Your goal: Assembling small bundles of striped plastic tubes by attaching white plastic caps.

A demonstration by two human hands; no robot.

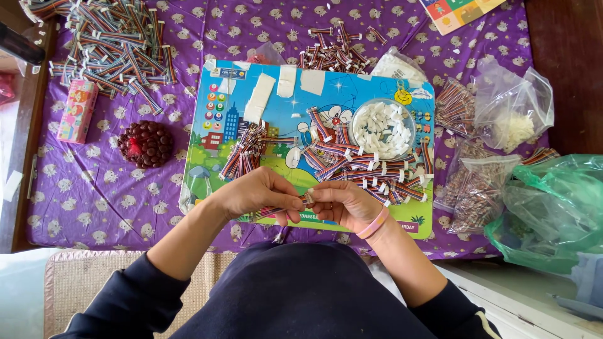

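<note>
Many white connectors in clear bowl

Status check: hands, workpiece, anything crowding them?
Left hand and right hand both pinching one ribbon cable. Cable pile just beyond. Nothing blocking.

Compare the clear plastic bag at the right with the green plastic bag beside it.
The clear plastic bag is colourless and shows a white clump inside; the green plastic bag is tinted, its contents unclear. The clear one lies on the purple cloth; the green one hangs past the cloth's right edge. Both are crumpled and see-through.
</note>
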